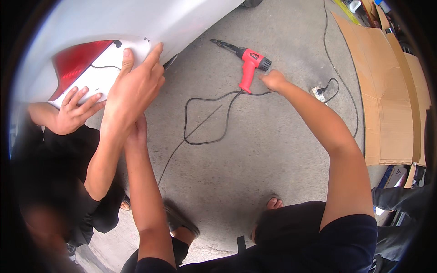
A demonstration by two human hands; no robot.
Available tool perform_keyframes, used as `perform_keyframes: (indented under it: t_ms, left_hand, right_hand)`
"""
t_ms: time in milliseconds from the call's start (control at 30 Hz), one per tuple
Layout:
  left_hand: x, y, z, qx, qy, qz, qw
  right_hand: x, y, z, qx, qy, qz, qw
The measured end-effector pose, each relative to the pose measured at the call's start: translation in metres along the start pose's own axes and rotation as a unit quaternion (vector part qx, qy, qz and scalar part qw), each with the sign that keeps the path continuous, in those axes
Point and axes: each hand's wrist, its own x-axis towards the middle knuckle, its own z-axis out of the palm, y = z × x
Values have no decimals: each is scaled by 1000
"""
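Note:
A red heat gun [250, 68] with a long dark nozzle and a black rear cap lies on the floor, its black cord looping below it. My right hand [273, 81] is beside the rear cap; its back faces up and its fingers are mostly hidden. At the left, my left hand [141, 128] is largely covered by a co-worker's wrist, so its fingers do not show. The co-worker's upper hand [139, 78] and lower hand [75, 111] are against a whitish car body [150, 20], around its red tail light [77, 61].
A white power socket [317, 93] with a black plug is on the concrete floor [255, 150] at the right. Flattened cardboard [380, 91] lies beyond its cable. The co-worker in black crouches close on the left. Another person's dark-clothed leg [400, 204] is at the right edge.

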Motion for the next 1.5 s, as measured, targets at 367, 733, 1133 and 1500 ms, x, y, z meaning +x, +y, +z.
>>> perform_keyframes:
  t_ms: [367,733,1133,1500]
  left_hand:
    - [9,-130,-177,874,-67,148,458]
    - [2,-113,-214,985,-100,30,139]
    - [-118,-60,-69,797,-304,109,511]
    - [-158,-31,34,605,-486,234,586]
  right_hand:
    - [22,-25,53,113,-28,3,993]
    - [61,-4,53,629,-126,75,763]
    - [11,18,-23,687,-25,-131,714]
    - [-58,24,-94,529,137,-166,821]
